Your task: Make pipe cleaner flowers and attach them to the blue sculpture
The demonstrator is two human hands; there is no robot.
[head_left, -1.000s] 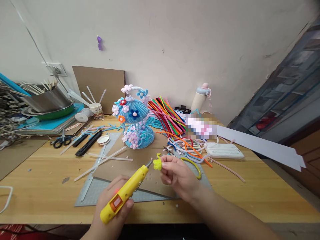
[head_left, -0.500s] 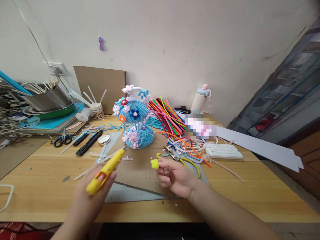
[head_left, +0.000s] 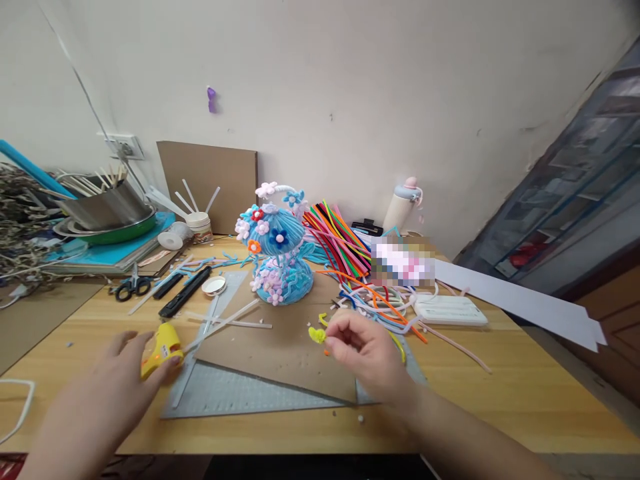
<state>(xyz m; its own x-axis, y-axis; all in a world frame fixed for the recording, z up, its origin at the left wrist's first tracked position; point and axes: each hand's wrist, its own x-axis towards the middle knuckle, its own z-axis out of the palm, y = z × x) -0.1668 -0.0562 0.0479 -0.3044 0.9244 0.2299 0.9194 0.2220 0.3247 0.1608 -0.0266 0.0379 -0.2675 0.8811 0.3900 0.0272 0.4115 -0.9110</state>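
My right hand [head_left: 367, 350] pinches a small yellow pipe-cleaner flower [head_left: 317, 335] between thumb and fingertips, above the cardboard. At the left, the yellow glue gun [head_left: 164, 348] rests on the table. My left hand [head_left: 113, 380] is beside it, fingers spread and loose, with the thumb across its lower part; whether the thumb touches it I cannot tell. Behind both hands stands a blue mushroom-shaped lamp-like craft [head_left: 273, 230] of pipe cleaners, dotted with pink, red, orange and blue flowers. Yellow-handled pliers or cutters [head_left: 399, 347] lie partly hidden behind my right hand.
A cardboard sheet [head_left: 240, 350] lies on a grey cutting mat [head_left: 215, 397]. Glue sticks [head_left: 235, 313], black scissors [head_left: 133, 287] and a black cutter [head_left: 185, 292] are at left. Bundled pipe cleaners [head_left: 340, 240], a white power strip or box [head_left: 450, 311] and a bottle [head_left: 401, 207] stand right.
My left hand has lowered the glue gun to the table at the left and loosened its fingers. My right hand still holds the yellow flower, now turned more edge-on.
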